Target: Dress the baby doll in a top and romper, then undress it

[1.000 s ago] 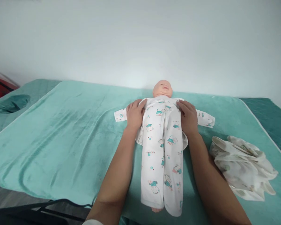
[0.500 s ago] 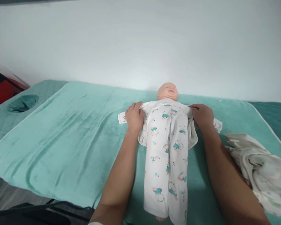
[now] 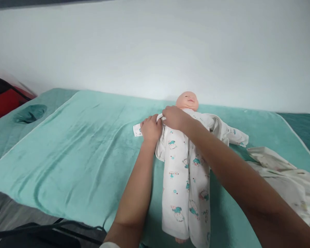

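A baby doll [image 3: 187, 100] lies on its back on a teal blanket [image 3: 74, 148], dressed in a white romper [image 3: 186, 175] printed with small teal figures. My left hand [image 3: 150, 129] presses on the romper at the doll's shoulder, beside the spread sleeve, with its fingers curled on the cloth. My right hand [image 3: 174, 117] has crossed over the doll's chest and pinches the romper's white edge at that same shoulder, touching my left hand. The other sleeve [image 3: 232, 135] lies loose on the right.
A crumpled white printed garment [image 3: 286, 179] lies on the blanket at the right. A darker teal cover [image 3: 305, 127] shows under the blanket, with a round hole [image 3: 29, 113] at the far left. A red object [image 3: 2, 101] stands at the left edge, with dark straps [image 3: 41, 227] below the front edge.
My right hand left the doll's far shoulder and crossed over the chest to the near shoulder, next to my left hand. The freed flap and sleeve now lie loose.
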The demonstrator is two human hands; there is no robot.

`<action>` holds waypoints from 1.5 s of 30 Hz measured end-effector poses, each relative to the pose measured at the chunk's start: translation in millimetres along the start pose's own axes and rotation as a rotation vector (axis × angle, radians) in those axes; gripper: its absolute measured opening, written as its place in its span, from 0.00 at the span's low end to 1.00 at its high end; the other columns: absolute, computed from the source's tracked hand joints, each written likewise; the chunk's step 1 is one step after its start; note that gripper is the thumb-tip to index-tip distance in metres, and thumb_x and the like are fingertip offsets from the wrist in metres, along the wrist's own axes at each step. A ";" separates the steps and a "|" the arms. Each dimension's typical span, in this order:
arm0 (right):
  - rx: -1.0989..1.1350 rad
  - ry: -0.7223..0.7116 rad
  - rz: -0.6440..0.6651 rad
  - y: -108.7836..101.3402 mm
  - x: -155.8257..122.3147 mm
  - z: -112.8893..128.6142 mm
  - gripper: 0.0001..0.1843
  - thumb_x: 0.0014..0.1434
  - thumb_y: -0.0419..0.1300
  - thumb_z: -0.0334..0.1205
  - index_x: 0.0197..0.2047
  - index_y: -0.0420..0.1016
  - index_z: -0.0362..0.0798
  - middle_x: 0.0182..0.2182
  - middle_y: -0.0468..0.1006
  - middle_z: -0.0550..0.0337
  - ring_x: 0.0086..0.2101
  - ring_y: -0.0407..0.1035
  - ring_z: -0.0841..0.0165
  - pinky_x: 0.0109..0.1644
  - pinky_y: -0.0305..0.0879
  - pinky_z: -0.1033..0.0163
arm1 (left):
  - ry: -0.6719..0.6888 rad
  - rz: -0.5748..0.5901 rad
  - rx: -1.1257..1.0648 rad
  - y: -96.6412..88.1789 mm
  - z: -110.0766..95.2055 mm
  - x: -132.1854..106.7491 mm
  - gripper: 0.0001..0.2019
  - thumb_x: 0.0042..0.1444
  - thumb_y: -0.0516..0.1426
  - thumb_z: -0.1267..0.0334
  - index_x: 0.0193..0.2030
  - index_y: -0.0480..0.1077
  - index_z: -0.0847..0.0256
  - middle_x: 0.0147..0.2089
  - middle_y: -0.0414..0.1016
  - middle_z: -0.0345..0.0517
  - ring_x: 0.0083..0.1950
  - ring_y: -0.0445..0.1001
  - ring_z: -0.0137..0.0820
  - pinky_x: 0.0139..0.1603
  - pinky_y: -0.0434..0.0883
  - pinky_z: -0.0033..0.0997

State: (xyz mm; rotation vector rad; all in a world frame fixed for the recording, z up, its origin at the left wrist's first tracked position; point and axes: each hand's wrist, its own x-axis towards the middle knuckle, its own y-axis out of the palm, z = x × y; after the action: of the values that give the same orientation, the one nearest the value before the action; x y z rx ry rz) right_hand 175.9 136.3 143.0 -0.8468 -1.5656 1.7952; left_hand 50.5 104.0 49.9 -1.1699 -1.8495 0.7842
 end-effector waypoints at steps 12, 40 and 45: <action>-0.065 -0.006 0.272 1.7 33.0 2.6 0.08 0.58 0.62 0.34 0.40 0.80 0.44 0.37 0.82 0.47 0.37 0.76 0.55 0.38 0.67 0.57 | -0.081 0.064 0.076 -8.2 -6.6 2.5 0.16 0.66 0.47 0.63 0.41 0.77 0.57 0.49 0.81 0.54 0.55 0.75 0.44 0.54 0.64 0.42; -0.048 0.072 0.105 -52.6 -16.5 -46.6 0.14 0.61 0.59 0.51 0.44 0.80 0.53 0.39 0.80 0.57 0.35 0.71 0.63 0.36 0.55 0.60 | -0.287 0.160 0.080 -25.1 5.9 -2.6 0.15 0.64 0.47 0.68 0.47 0.75 0.56 0.50 0.81 0.54 0.53 0.78 0.44 0.44 0.69 0.36; -0.027 0.094 0.076 -52.3 -19.9 -48.9 0.16 0.61 0.59 0.51 0.48 0.79 0.54 0.42 0.81 0.57 0.37 0.70 0.63 0.36 0.55 0.60 | -0.291 0.193 0.068 -27.0 7.2 -4.0 0.16 0.62 0.50 0.70 0.52 0.73 0.54 0.52 0.80 0.53 0.55 0.78 0.46 0.45 0.70 0.38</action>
State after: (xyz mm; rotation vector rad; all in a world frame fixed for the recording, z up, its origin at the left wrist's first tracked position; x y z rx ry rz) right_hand 228.3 156.6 191.6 -1.0007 -1.5193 1.7641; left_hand 33.7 89.4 67.3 -1.2568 -1.9425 1.1693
